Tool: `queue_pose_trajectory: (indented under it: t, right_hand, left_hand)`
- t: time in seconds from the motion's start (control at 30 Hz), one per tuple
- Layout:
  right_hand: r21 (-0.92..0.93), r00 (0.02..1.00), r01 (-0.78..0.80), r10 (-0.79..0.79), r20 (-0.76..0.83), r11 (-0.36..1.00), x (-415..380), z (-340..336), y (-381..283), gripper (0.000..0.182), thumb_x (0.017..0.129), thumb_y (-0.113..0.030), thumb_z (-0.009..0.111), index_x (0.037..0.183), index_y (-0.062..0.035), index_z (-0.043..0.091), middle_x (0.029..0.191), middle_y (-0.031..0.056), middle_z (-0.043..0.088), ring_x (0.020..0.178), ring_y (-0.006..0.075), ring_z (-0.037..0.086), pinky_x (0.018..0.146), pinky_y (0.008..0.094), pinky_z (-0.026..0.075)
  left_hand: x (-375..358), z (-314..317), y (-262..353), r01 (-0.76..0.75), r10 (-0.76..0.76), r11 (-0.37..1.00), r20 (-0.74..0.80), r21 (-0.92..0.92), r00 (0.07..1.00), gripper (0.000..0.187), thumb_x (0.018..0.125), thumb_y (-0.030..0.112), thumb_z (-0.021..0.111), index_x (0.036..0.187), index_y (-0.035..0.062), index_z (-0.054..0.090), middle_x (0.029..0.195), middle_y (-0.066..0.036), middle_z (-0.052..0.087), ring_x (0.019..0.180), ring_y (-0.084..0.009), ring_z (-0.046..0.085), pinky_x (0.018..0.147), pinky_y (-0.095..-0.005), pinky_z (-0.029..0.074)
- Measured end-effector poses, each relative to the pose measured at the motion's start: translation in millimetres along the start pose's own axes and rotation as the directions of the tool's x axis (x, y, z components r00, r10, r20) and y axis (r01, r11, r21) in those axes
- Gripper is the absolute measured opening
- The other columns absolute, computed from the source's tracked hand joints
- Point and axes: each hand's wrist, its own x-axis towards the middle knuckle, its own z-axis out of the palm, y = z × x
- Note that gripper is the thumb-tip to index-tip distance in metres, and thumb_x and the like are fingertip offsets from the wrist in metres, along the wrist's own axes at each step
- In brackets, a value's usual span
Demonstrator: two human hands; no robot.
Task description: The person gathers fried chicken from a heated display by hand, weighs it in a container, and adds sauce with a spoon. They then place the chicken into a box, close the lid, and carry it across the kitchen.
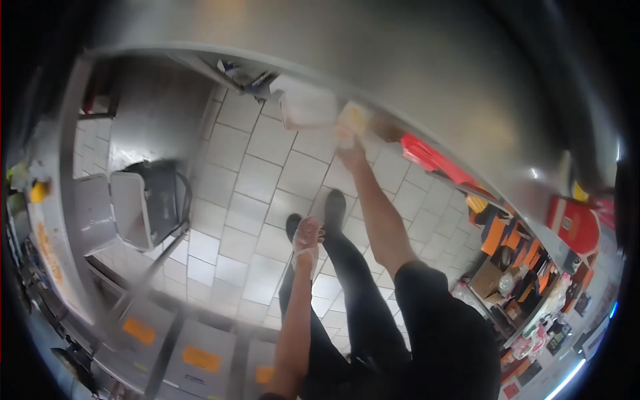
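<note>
My left hand [308, 239], in a thin clear glove, hangs over the floor in front of my legs, its fingers loosely bent and a little apart, with nothing seen in it. My right hand [351, 152] reaches forward to the edge of the metal counter [320, 60] and is closed on a pale yellow item [355, 119], which is blurred by motion. Just left of that item is a whitish translucent bin [307, 107] below the counter edge.
Red packages [437, 160] lie under the counter to the right. Shelves with orange-labelled goods [513, 247] stand farther right. On the left are a dark case [160, 200] and a metal frame. Grey bins [200, 347] with orange labels line the lower left. Tiled floor [253, 180] lies between.
</note>
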Motion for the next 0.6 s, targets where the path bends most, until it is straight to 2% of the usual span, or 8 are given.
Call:
queue_pose_trajectory:
  t: [0.2, 0.3, 0.37, 0.4, 0.43, 0.5, 0.57, 0.6]
  right_hand:
    - [-0.02, 0.992, 0.108, -0.107, 0.068, 0.994, 78.7, -17.9, -33.0, 0.055, 0.101, -0.043, 0.033, 0.141, -0.0044, 0.036, 0.134, 0.0213, 0.051, 0.114, 0.0293, 0.055, 0.095, 0.038, 0.047]
    - [-0.321, 0.884, 0.37, -0.224, 0.411, 0.872, 96.5, -42.3, -32.8, 0.044, 0.1, -0.022, 0.042, 0.138, -0.0006, 0.041, 0.136, 0.017, 0.049, 0.118, 0.0277, 0.054, 0.101, 0.0403, 0.044]
    - [-0.017, 0.985, 0.053, -0.05, 0.164, 0.998, 31.0, 18.8, -53.9, 0.041, 0.099, -0.017, 0.04, 0.136, 0.0004, 0.042, 0.135, 0.0126, 0.051, 0.117, 0.0267, 0.054, 0.101, 0.0393, 0.045]
    - [-0.253, 0.961, 0.207, -0.148, 0.234, 0.945, 29.4, 19.6, -51.1, 0.046, 0.098, -0.023, 0.04, 0.137, 0.0001, 0.04, 0.134, 0.0115, 0.052, 0.119, 0.0266, 0.053, 0.1, 0.039, 0.045]
    - [-0.257, 0.963, 0.198, -0.139, 0.231, 0.946, 29.5, 21.2, -51.9, 0.046, 0.098, -0.023, 0.04, 0.137, 0.0001, 0.04, 0.134, 0.0115, 0.052, 0.119, 0.0266, 0.053, 0.1, 0.039, 0.045]
    - [-0.239, 0.982, 0.04, -0.082, -0.172, 0.97, 32.7, 25.9, -56.6, 0.048, 0.098, -0.025, 0.042, 0.139, -0.0007, 0.039, 0.132, 0.0134, 0.052, 0.121, 0.0262, 0.051, 0.099, 0.0367, 0.045]
    - [-0.209, 0.972, 0.092, -0.134, -0.192, 0.973, 65.9, -4.1, -52.8, 0.047, 0.097, -0.021, 0.043, 0.14, -0.0037, 0.039, 0.13, 0.0139, 0.053, 0.121, 0.026, 0.051, 0.099, 0.0379, 0.044]
    - [-0.475, 0.934, 0.198, -0.312, -0.174, 0.857, 92.3, -32.4, -49.7, 0.043, 0.095, -0.023, 0.051, 0.135, -0.0083, 0.043, 0.126, 0.0112, 0.056, 0.115, 0.0233, 0.054, 0.094, 0.037, 0.045]
  left_hand:
    - [2.2, -0.5, -34.5, 0.117, -0.112, 0.992, -0.101, 0.044, 0.989, 0.037, 0.09, 0.028, 0.068, 0.12, 0.0115, 0.056, 0.099, -0.004, 0.063, 0.079, -0.0113, 0.06, 0.066, -0.0252, 0.048]
    - [-2.7, -27.7, -60.6, 0.056, -0.062, 0.997, -0.107, -0.06, 0.992, 0.036, 0.091, 0.025, 0.067, 0.121, 0.0112, 0.055, 0.099, -0.004, 0.063, 0.08, -0.0111, 0.06, 0.066, -0.0253, 0.048]
    - [-11.3, -37.1, -56.6, 0.047, -0.041, 0.999, -0.191, 0.025, 0.981, 0.034, 0.092, 0.027, 0.065, 0.119, 0.01, 0.053, 0.097, -0.004, 0.065, 0.074, -0.0112, 0.061, 0.062, -0.0239, 0.047]
    - [-16.9, -39.5, -52.0, 0.036, -0.032, 0.999, -0.205, 0.017, 0.978, 0.035, 0.092, 0.03, 0.064, 0.12, 0.0101, 0.053, 0.099, -0.005, 0.065, 0.075, -0.0115, 0.061, 0.063, -0.0242, 0.048]
    - [-23.1, -41.7, -46.5, 0.028, -0.025, 1.0, -0.221, 0.012, 0.975, 0.037, 0.093, 0.032, 0.064, 0.121, 0.0101, 0.054, 0.1, -0.006, 0.065, 0.077, -0.0118, 0.061, 0.064, -0.0246, 0.048]
    - [-27.7, -49.4, -42.5, 0.064, -0.057, 0.998, -0.225, 0.023, 0.973, 0.04, 0.093, 0.035, 0.063, 0.122, 0.0095, 0.053, 0.102, -0.007, 0.065, 0.078, -0.0121, 0.062, 0.065, -0.0248, 0.048]
    - [-30.4, -48.7, -37.0, 0.091, -0.081, 0.995, -0.224, 0.033, 0.971, 0.042, 0.093, 0.037, 0.063, 0.123, 0.0089, 0.053, 0.104, -0.008, 0.065, 0.08, -0.0123, 0.062, 0.066, -0.025, 0.048]
    - [-32.2, -45.4, -30.9, 0.116, -0.106, 0.993, -0.244, 0.024, 0.964, 0.036, 0.093, 0.031, 0.062, 0.12, 0.0083, 0.055, 0.1, -0.006, 0.064, 0.08, -0.012, 0.061, 0.068, -0.0249, 0.047]
